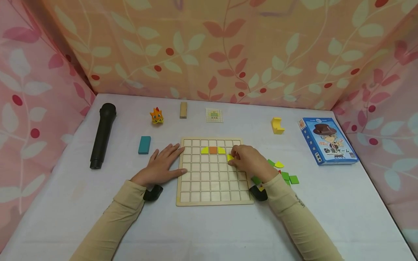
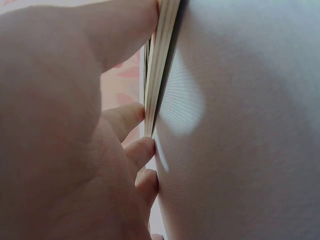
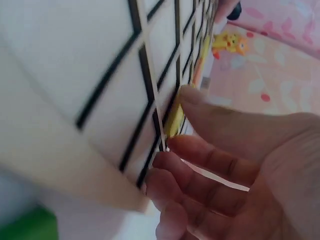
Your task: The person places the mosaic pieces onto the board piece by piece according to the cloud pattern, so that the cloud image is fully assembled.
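A wooden grid board (image 1: 213, 203) lies flat on the white table. Along its second row from the top sit a yellow tile (image 1: 205, 150) with a rounded corner, an orange square tile (image 1: 213, 150) and another yellow tile (image 1: 221, 150). My left hand (image 1: 163, 165) rests with fingers spread, fingertips and thumb at the board's left edge. Over the right part of the board, my right hand (image 1: 249, 159) pinches a yellow tile (image 3: 174, 122) between thumb and index finger, one row lower. Right of the board, loose green tiles (image 1: 294, 179) and yellow ones lie partly hidden by my right wrist.
Behind the board are a pattern card (image 1: 214, 115), a wooden block (image 1: 183, 110) and an orange toy figure (image 1: 156, 116). A teal block (image 1: 144, 145) and a black microphone (image 1: 102, 137) lie left. Right stand a yellow curved block (image 1: 277, 127) and a blue game box (image 1: 328, 141).
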### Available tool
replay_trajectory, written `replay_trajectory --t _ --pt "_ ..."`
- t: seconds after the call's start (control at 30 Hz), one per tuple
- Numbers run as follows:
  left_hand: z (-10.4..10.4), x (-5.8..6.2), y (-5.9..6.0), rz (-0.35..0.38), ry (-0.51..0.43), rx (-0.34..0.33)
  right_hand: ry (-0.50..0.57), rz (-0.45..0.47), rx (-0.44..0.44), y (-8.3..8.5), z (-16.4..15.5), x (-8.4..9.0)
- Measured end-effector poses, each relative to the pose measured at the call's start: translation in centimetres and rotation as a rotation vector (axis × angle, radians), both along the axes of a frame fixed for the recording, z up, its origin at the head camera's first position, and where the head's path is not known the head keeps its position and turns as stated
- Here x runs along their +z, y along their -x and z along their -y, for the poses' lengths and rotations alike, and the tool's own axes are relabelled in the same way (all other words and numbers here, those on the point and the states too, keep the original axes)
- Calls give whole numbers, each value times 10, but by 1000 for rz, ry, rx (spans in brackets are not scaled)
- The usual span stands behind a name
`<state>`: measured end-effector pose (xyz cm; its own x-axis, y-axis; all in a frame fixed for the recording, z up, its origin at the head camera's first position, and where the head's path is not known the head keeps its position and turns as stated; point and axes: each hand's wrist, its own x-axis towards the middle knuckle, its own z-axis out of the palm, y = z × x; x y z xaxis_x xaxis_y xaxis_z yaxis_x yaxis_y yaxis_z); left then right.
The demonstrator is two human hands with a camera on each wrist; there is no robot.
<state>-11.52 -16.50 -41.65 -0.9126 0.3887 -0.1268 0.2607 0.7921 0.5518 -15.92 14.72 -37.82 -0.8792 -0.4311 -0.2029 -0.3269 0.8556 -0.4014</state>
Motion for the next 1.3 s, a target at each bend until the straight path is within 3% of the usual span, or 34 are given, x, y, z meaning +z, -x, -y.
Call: replay_trajectory --t 0.3,0.6,0.83,1.3 --pt "0 2 0 5 2 -7 -18 -24 -107 10 -51 16" --pt "1 -3 3 -4 11 -13 -141 135 -167 4 -105 22" --pt "2 -8 5 -12 3 -17 -175 202 -146 3 -116 15" --pt "0 0 3 16 19 -8 -210 224 -117 4 -116 18"
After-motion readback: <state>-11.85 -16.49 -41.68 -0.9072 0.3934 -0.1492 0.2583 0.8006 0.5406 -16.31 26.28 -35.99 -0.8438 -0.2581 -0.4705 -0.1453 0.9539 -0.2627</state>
